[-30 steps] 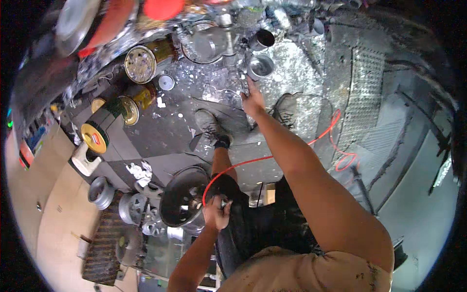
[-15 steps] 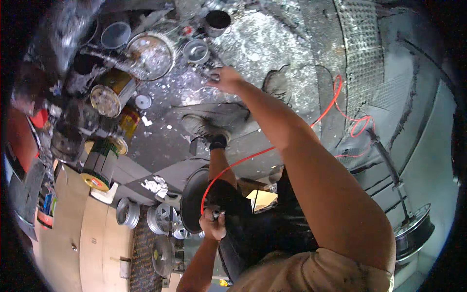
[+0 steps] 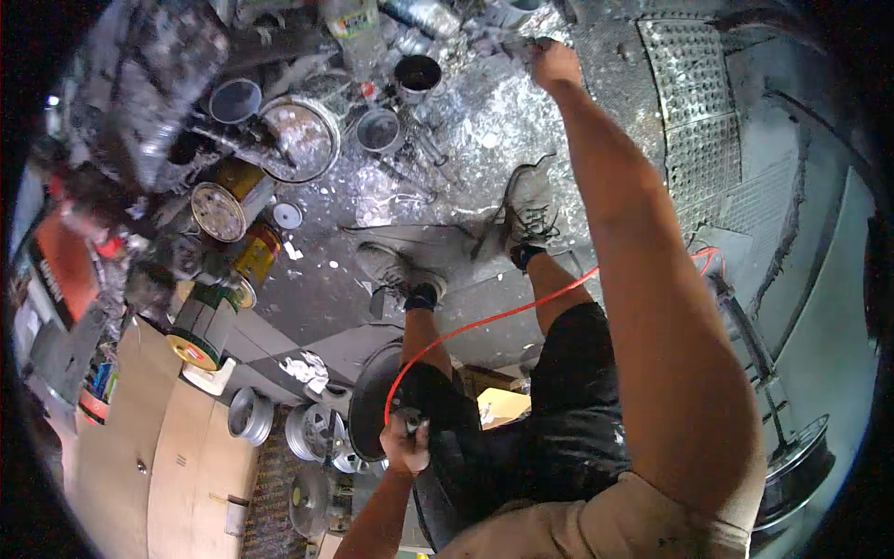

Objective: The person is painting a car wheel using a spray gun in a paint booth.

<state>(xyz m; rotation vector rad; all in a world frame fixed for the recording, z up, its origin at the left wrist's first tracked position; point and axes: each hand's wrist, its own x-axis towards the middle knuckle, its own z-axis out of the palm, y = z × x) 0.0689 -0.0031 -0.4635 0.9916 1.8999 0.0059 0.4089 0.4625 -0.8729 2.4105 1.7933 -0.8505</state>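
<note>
My left hand [image 3: 406, 445] grips a metal air fitting [image 3: 413, 419] joined to a red hose [image 3: 507, 310], low beside my left thigh. My right hand [image 3: 556, 63] is stretched to the top of the view, its fingers closed at a small dark object among grimy items, too unclear to name. Left of it stand a dark-mouthed cup [image 3: 417, 73] and a grey cup [image 3: 377, 130] on the paint-spattered floor [image 3: 494, 130], with a round crusted lid [image 3: 307, 140] farther left.
Paint cans [image 3: 219, 212] and clutter line the left. Wheel rims [image 3: 249, 415] lie lower left by pale cabinets [image 3: 126, 429]. My shoes [image 3: 529, 210] are mid-view. A perforated metal mat [image 3: 694, 121] lies right; a stand with a rim [image 3: 792, 466] is lower right.
My right hand has moved up and to the right, away from the grey cup, to the top of the view. My left hand keeps its hold low down. The view has shifted.
</note>
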